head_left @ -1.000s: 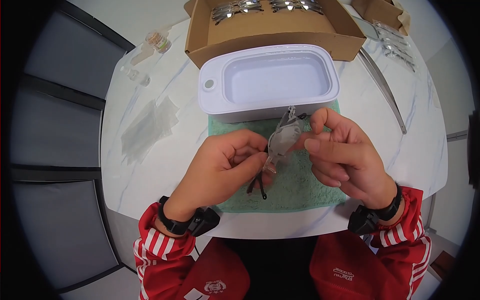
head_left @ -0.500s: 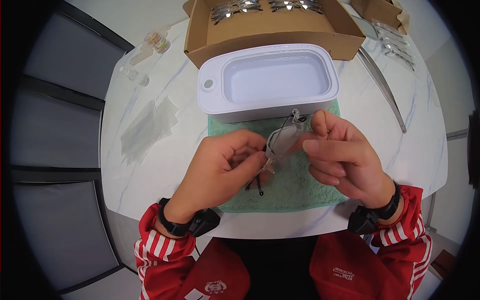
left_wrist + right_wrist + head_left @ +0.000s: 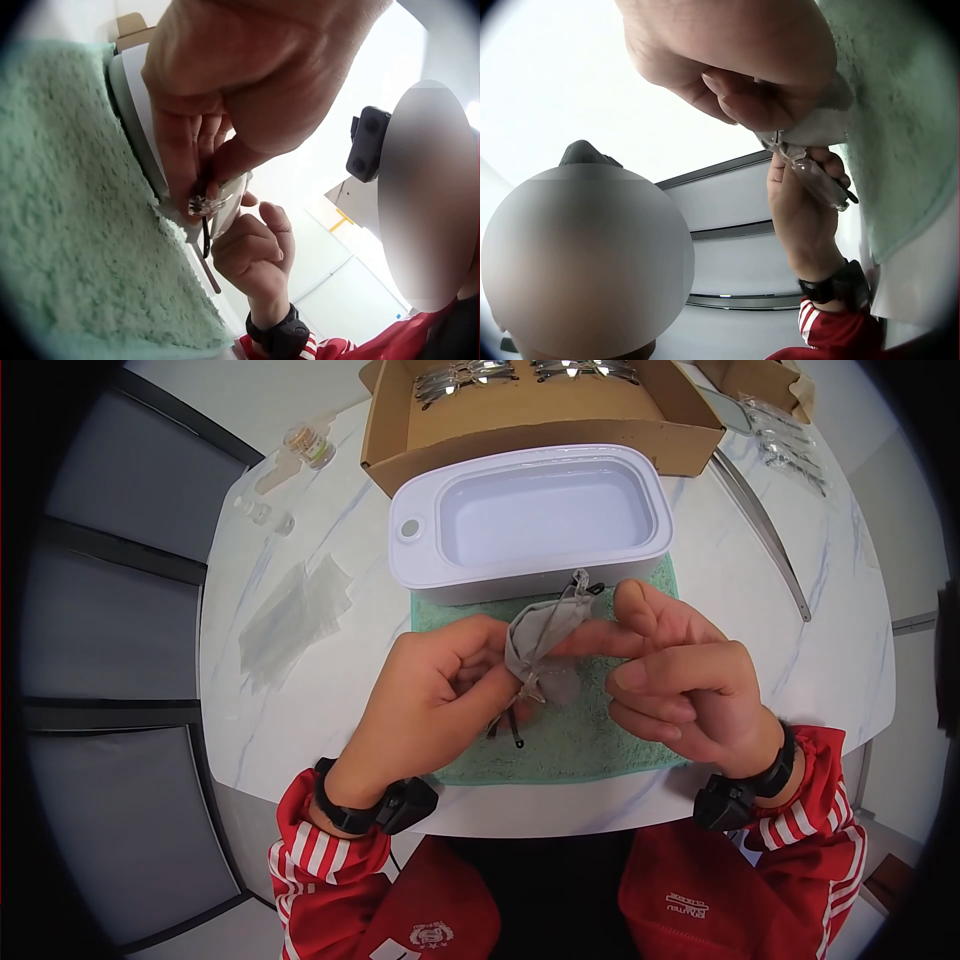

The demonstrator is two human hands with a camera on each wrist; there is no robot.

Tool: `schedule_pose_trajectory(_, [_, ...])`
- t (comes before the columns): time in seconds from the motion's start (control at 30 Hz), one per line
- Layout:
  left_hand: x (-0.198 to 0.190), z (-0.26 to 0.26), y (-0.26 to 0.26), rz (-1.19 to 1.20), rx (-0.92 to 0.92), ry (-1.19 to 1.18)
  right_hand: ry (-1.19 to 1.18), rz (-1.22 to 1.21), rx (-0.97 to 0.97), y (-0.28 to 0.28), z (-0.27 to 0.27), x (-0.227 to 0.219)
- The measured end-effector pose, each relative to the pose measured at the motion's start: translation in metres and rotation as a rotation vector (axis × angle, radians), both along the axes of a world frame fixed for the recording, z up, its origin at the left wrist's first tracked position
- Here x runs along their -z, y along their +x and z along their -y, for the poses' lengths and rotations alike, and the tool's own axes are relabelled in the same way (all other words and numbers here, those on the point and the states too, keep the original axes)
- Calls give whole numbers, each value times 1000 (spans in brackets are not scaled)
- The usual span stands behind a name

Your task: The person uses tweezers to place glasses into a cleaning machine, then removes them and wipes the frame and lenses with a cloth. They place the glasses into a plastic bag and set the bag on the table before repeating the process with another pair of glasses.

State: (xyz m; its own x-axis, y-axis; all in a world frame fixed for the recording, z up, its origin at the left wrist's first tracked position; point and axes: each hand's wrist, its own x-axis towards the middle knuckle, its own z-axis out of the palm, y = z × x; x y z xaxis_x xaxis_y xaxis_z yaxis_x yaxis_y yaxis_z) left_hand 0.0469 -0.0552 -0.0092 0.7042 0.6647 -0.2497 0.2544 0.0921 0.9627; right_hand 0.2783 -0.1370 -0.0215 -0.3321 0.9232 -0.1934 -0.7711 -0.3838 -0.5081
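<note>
Over the green towel, my left hand pinches a pair of eyeglasses with a clear frame and dark temples. One dark temple tip hangs below the left fingers. A thin grey cloth lies bunched against the far lens. My right hand holds the cloth, one finger stretched along it to the lens, while its thumb and other fingers are curled. In the right wrist view, the cloth comes out from under the right fingers, and a clear lens hangs beside it.
A white tub of clear liquid stands just beyond the hands. Behind it, a cardboard box holds several eyeglasses. Clear plastic sleeves and small bottles lie at left; a curved metal strip and bagged items at right.
The right finger and cloth have slid left along the lens toward the left hand. The cloth now bunches over more of the lens, and the eyeglasses have shifted slightly left.
</note>
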Motion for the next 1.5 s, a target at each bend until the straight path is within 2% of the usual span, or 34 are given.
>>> schedule_pose_trajectory(0.23, [-9, 1, 2, 14, -53, -8, 18, -124, 55, -3, 3, 0])
schedule_pose_trajectory(0.4, [3, 1, -2, 28, -80, 72, 40, -137, 97, -5, 3, 0])
schedule_pose_trajectory(0.47, [5, 1, -3, 35, -74, 117, -58, -52, 147, -8, 3, -5])
schedule_pose_trajectory(0.57, [0, 2, -3, 8, -35, 165, -51, 13, 144, -8, 4, -1])
schedule_pose_trajectory(0.77, [-8, -3, -9, 10, -161, 72, -12, 74, 255, -6, 2, -2])
schedule_pose_trajectory(0.8, [-4, -4, -9, 74, -176, 24, -8, 72, 241, -4, 2, -5])
schedule_pose_trajectory(0.87, [-1, -7, -11, 136, -212, -9, 37, 438, 225, -3, 2, -11])
schedule_pose_trajectory(0.9, [-1, -8, -11, 148, -197, -51, 48, 436, 210, -4, 2, -11])
schedule_pose_trajectory(0.97, [-1, -10, -9, 164, -195, -92, 253, 1110, 229, -3, 2, -13])
schedule_pose_trajectory(1.0, [-2, -11, -7, 170, -190, -102, 260, 1112, 216, -3, 1, -14])
schedule_pose_trajectory(1.07, [-4, -14, -4, 179, -198, -119, 506, 1646, 373, -3, -2, -17])
schedule_pose_trajectory(1.17, [-5, -15, -7, 186, -194, -151, 420, 1668, 370, -2, -3, -19])
schedule_pose_trajectory(1.5, [-6, -15, -8, 273, -238, -97, 456, 1879, 235, 14, -4, -11])
